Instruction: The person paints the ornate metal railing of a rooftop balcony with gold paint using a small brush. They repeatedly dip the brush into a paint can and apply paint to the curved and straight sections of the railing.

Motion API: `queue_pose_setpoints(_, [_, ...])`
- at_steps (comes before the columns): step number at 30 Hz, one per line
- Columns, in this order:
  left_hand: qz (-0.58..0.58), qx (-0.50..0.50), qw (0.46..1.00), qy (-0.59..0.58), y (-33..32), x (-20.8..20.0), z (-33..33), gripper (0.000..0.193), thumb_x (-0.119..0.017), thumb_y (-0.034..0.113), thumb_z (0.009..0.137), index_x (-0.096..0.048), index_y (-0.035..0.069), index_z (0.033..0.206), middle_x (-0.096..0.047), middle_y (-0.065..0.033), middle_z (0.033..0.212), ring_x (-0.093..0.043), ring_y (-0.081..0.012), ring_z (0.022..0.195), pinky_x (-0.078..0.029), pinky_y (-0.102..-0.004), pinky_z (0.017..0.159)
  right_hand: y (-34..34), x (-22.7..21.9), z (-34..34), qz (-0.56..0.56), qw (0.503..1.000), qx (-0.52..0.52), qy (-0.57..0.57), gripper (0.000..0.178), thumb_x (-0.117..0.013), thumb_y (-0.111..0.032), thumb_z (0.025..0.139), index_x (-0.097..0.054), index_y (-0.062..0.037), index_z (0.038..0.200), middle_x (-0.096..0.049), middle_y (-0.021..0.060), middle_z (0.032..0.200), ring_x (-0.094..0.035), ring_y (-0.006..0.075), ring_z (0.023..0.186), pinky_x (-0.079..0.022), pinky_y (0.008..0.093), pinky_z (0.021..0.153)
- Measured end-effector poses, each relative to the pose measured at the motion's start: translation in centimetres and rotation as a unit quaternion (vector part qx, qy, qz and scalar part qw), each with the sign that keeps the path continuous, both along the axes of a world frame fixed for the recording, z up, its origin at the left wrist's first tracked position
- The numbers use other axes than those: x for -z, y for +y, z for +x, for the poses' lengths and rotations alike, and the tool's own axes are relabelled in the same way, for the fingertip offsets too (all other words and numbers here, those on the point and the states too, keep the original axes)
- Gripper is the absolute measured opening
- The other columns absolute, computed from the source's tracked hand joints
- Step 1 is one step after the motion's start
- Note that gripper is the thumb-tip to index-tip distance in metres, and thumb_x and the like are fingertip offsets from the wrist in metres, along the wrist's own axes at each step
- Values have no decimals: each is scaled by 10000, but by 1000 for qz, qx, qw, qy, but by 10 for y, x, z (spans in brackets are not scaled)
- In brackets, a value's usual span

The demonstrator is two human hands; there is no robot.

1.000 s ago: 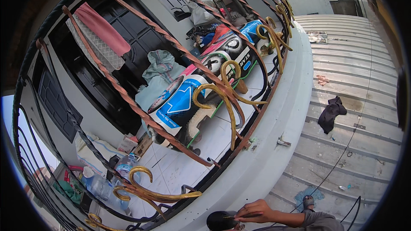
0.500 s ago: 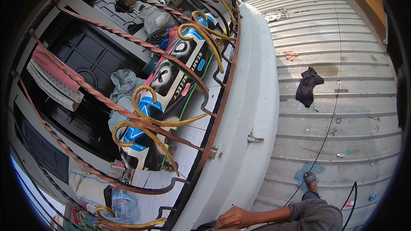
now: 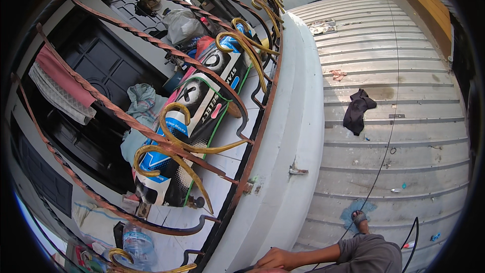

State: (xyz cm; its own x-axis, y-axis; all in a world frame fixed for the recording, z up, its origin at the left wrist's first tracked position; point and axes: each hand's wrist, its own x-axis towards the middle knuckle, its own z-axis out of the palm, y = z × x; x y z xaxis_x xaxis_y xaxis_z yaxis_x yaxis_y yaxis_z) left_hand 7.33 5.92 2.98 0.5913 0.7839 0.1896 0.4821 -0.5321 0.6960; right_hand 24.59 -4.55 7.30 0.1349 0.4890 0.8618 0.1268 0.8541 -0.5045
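Note:
My right hand (image 3: 277,259) is low in the view, at the bottom edge beside the white ledge (image 3: 289,182). Its fingers are curled closed around something dark that the picture's edge mostly cuts off. The bare forearm runs in from the right, out of a grey sleeve. A sliver of skin shows just under this hand, too little to tell what part it is. My left hand does not show. One foot (image 3: 360,217) in a sandal rests on a pale blue patch (image 3: 349,208) on the ribbed metal roof (image 3: 429,172).
A twisted iron railing (image 3: 126,116) with gold scrolls lines the left. Behind it are a long printed banner (image 3: 202,96), a clear water bottle (image 3: 137,245), a pink towel (image 3: 65,78) and dark doors. A black cloth (image 3: 358,108) and a thin cable (image 3: 382,174) lie on the roof.
My view has tilted slightly, so the railing, roof and cloth sit a little differently in it. My right hand stays closed at the bottom edge.

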Motion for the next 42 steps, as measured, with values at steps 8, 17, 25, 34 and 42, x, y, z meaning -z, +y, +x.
queue_pose_setpoints(8, [1, 0, 1000, -17, -2, 3, -7, 880, -984, 451, 600, -556, 3, 1225, -692, -148, 1097, -701, -312, 1034, -517, -439, 937, -1, 8, -11, 36, 999, 16, 22, 133, -682, -171, 935, -702, -45, 896, -700, 104, 789, -672, 235, 628, -526, 350, 555])
queue_pose_setpoints(17, [2, -1, 999, -34, -9, 8, -21, 898, -988, 445, 596, -543, -1, 1236, -687, -150, 1108, -698, -310, 1042, -517, -439, 939, 0, 24, -20, 4, 1000, -3, 9, 232, -657, -193, 969, -763, -6, 1056, -750, 131, 1001, -759, 272, 810, -593, 332, 671])
queue_pose_setpoints(25, [-3, -17, 998, -63, -17, 15, -39, 914, -991, 440, 593, -530, -5, 1245, -682, -153, 1117, -695, -308, 1049, -516, -439, 941, -6, 6, -26, 4, 999, 33, -6, 170, -809, -57, 877, -784, -38, 1044, -764, 87, 966, -765, 217, 799, -591, 291, 651])
queue_pose_setpoints(34, [-3, -40, 994, -102, -25, 27, -62, 932, -995, 434, 589, -517, -9, 1255, -677, -155, 1128, -692, -307, 1057, -516, -440, 944, -7, 9, -30, -24, 999, 13, -22, 158, -802, -51, 877, -788, -35, 1034, -767, 94, 953, -770, 235, 799, -608, 291, 667])
queue_pose_setpoints(42, [3, -64, 990, -125, -38, 38, -80, 948, -998, 429, 586, -505, -12, 1265, -673, -157, 1138, -690, -305, 1064, -516, -440, 946, -16, 11, -25, -27, 998, 46, -23, 148, -818, -76, 864, -796, -50, 1008, -769, 99, 922, -767, 232, 764, -610, 303, 639])
